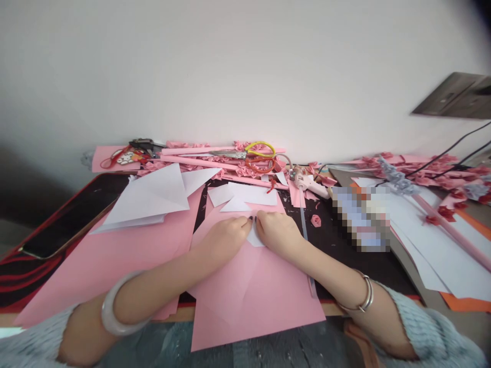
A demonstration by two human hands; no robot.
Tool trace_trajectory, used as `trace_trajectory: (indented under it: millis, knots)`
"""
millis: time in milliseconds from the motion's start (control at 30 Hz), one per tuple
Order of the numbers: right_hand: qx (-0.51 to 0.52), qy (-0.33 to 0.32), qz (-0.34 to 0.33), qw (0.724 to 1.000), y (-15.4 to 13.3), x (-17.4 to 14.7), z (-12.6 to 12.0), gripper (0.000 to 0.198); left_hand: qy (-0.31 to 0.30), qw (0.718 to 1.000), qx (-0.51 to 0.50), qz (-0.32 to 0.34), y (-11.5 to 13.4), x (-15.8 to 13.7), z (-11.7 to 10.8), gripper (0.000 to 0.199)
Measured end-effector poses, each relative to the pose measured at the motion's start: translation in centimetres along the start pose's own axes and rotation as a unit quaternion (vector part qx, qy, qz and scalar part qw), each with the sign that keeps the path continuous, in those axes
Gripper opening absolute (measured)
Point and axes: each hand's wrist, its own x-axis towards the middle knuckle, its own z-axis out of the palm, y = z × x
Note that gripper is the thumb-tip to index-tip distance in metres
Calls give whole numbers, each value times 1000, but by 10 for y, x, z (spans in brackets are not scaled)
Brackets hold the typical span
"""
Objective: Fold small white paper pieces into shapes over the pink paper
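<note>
My left hand (232, 232) and my right hand (276, 232) meet over the pink paper sheet (253, 301) in front of me. Both are closed, fingertips pinched on a small piece of white paper (254, 237) that shows between and below them. Most of that piece is hidden by the fingers. Just beyond my hands lie white paper scraps (253, 194), one of them pointed. The pink sheet hangs over the table's front edge.
Folded white paper (153, 199) lies on pink sheets at left, beside a phone (72, 214). Scissors (257, 156) rest on pink paper sticks at the wall. A glue gun (307, 184) with a clear glue stick, a pink paper rose (315, 221) and white sheets (456, 245) are at right.
</note>
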Motion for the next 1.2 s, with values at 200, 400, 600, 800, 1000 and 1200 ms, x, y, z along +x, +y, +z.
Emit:
trace_trajectory:
  millis: [200, 400, 600, 800, 1000, 1200]
  knots:
    - [-2, -3, -4, 1000, -4, -4, 0, 26, -34, 999, 22, -4, 2, 1, -5, 27]
    - [-3, -8, -3, 1000, -6, -5, 1, 27, -26, 1000, 6, -4, 3, 1, -6, 26]
    - [-3, -7, -1, 1000, -7, -6, 2, 27, -18, 1000, 12, -3, 2, 0, -6, 24]
    - [0, -8, 3, 1000, -7, -8, 1, 27, -20, 1000, 10, -2, 2, 1, -5, 24]
    - [1, -13, 5, 1000, -8, -9, -1, 25, -30, 999, 12, -6, 3, 0, -8, 25]
    - [3, -20, 12, 1000, -8, -10, -2, 25, -31, 1000, 5, -5, 2, 0, -7, 25]
